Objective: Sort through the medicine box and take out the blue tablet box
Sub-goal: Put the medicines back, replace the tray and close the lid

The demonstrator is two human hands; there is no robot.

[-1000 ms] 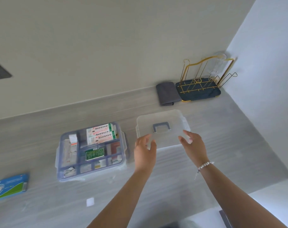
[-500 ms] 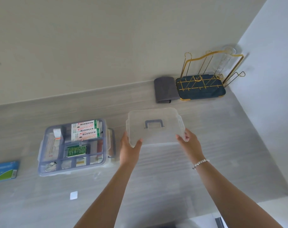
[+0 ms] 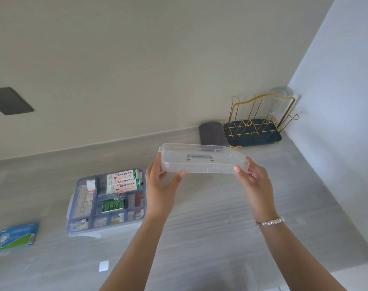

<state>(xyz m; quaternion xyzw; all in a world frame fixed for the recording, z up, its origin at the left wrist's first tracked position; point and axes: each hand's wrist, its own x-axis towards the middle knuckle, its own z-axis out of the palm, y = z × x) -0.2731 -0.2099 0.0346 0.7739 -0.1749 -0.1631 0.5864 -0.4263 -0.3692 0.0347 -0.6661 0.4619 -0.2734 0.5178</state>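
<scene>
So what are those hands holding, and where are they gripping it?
The clear lid of the medicine box, lifted off the counter: left hand at its left end, right hand at its right end.

Clear lid with grey-blue handle; blue-and-green tablet box; grey streaked bench; gold wire rack on navy tray.

Lid: clear glossy plastic. Countertop: matt grey woodgrain. Behind lid: gold wire rack, dark cloth.
</scene>
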